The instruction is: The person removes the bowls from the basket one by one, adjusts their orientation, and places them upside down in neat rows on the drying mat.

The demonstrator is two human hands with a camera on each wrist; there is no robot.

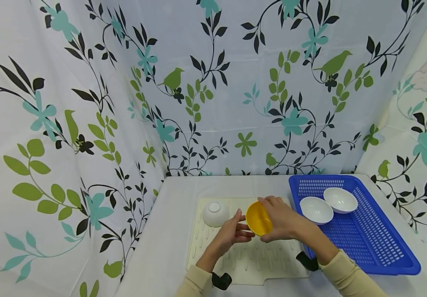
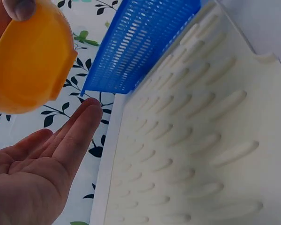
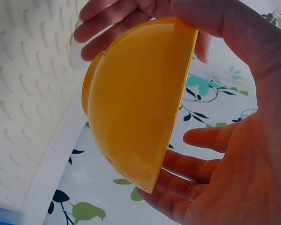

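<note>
A yellow bowl (image 1: 258, 219) is tilted on its side above the cream ridged mat (image 1: 243, 264). My right hand (image 1: 282, 218) grips it across the rim, thumb on one side and fingertips on the other. Close to the bowl's base, my left hand (image 1: 229, 234) has its palm up and its fingers extended. In the left wrist view a gap shows between that left hand (image 2: 42, 173) and the bowl (image 2: 33, 61). An upside-down white bowl (image 1: 215, 214) rests on the mat's far left part.
To the right stands a blue perforated basket (image 1: 388, 231) with two white bowls, one (image 1: 316, 210) nearer and one (image 1: 340, 200) farther, both facing up. Its left side adjoins the mat. Patterned curtains (image 1: 232, 103) hang behind the white table (image 1: 165, 231) and at both sides.
</note>
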